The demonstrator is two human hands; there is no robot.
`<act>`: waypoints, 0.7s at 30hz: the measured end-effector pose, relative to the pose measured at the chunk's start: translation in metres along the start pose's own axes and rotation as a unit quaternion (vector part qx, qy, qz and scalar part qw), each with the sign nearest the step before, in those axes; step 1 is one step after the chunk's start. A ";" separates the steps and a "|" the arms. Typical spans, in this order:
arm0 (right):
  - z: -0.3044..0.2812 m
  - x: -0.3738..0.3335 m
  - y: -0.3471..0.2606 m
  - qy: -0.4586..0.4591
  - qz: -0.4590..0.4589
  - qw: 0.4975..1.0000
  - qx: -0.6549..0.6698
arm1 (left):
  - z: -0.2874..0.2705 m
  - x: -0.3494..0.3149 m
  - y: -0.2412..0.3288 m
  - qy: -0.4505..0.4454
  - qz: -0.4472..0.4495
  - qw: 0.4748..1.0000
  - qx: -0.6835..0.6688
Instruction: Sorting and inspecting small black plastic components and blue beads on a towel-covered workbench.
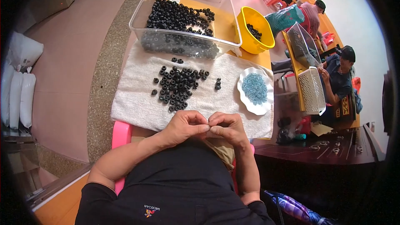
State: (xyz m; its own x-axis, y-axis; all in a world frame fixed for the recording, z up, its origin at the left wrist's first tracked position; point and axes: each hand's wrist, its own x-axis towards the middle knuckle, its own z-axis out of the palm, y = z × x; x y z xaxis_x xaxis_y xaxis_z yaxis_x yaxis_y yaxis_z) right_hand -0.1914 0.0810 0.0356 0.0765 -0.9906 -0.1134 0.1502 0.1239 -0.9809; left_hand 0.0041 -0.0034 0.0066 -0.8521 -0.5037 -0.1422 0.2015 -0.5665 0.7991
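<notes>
My left hand (183, 128) and my right hand (230, 129) meet just past the near edge of a white towel (141, 73). Thumb and forefinger of each are pinched together, tip to tip. Something tiny and dark may sit between them, too small to make out. Beyond my left hand lies a loose pile of small black round pieces with holes, like beads or caps (177, 84). A few more such pieces (218, 84) lie apart, to the right. Farther right, a white scalloped dish (241, 84) holds many tiny clear bluish pieces (255, 89).
A clear plastic bin (137, 14) of black pieces stands at the far side, beside a yellow tub (250, 43) with more. At right, two people work near a white perforated basket (312, 91) and a dark table (291, 152). White sacks (18, 87) stand left.
</notes>
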 end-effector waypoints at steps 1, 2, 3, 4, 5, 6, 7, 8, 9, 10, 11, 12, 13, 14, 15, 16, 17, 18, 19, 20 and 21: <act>0.001 0.000 0.000 0.001 -0.006 1.000 -0.001 | 0.000 0.000 0.000 0.000 0.000 1.000 -0.001; 0.002 0.000 -0.001 0.001 -0.005 1.000 -0.002 | -0.001 0.000 0.000 0.004 0.008 1.000 0.001; 0.003 0.000 -0.003 0.003 0.006 1.000 0.000 | -0.001 -0.001 -0.001 0.008 0.015 1.000 0.003; 0.003 0.000 -0.004 0.005 0.016 1.000 0.004 | -0.002 0.000 -0.001 0.008 0.015 1.000 0.004; 0.003 0.000 -0.003 0.005 0.015 1.000 0.004 | -0.003 0.000 -0.002 0.009 0.014 1.000 0.001; 0.004 0.000 -0.002 0.007 0.017 1.000 0.007 | -0.003 0.000 -0.002 0.010 0.014 1.000 -0.001; 0.004 0.000 -0.002 0.009 0.019 1.000 0.010 | -0.002 0.000 -0.002 0.009 0.013 1.000 -0.001; 0.002 0.001 0.000 0.010 0.019 1.000 0.010 | -0.001 0.000 0.000 0.014 0.005 1.000 -0.008; 0.000 0.001 0.001 0.009 0.025 1.000 0.011 | -0.001 0.001 0.000 0.020 -0.004 1.000 -0.015; -0.001 0.001 0.001 0.008 0.031 0.999 0.011 | -0.001 0.001 0.000 0.020 -0.004 1.000 -0.015; 0.000 0.001 0.002 0.008 0.031 0.999 0.011 | -0.002 0.002 -0.001 0.020 -0.003 1.000 -0.008; 0.001 0.001 0.002 0.037 0.032 0.998 0.032 | -0.002 0.002 -0.002 0.021 -0.001 1.000 -0.001; 0.002 0.001 0.002 0.066 0.033 0.996 0.054 | -0.002 0.002 -0.001 0.021 -0.002 1.000 -0.001; 0.002 0.000 0.002 0.066 0.033 0.996 0.054 | -0.001 0.002 -0.001 0.017 -0.002 1.000 -0.009; 0.002 0.000 0.000 0.069 0.038 0.994 0.077 | 0.000 0.002 -0.001 0.013 -0.001 1.000 -0.016; 0.002 0.000 -0.001 0.072 0.041 0.991 0.101 | -0.001 0.002 -0.002 0.014 -0.001 1.000 -0.016; 0.001 0.001 -0.001 0.071 0.042 0.991 0.101 | -0.002 0.002 -0.004 0.013 -0.003 1.000 -0.015; 0.001 0.001 -0.002 0.056 0.051 0.993 0.088 | -0.002 0.002 -0.005 0.012 -0.004 1.000 -0.015; 0.001 0.001 -0.003 0.042 0.061 0.994 0.075 | -0.002 0.002 -0.004 0.012 -0.005 1.000 -0.016; 0.002 0.001 -0.005 0.043 0.062 0.994 0.075 | -0.001 0.001 -0.003 0.008 0.001 1.000 -0.009; 0.005 0.000 -0.008 0.033 0.079 0.992 0.094 | 0.000 0.001 -0.003 0.004 0.007 1.000 -0.002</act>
State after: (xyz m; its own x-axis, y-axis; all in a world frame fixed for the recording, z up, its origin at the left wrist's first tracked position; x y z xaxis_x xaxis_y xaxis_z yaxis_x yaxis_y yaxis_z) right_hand -0.1880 0.0799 0.0444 0.0498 -0.9586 -0.2805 0.3222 0.2812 -0.9039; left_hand 0.0025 -0.0024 0.0041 -0.8457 -0.5162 -0.1358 0.2150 -0.5624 0.7984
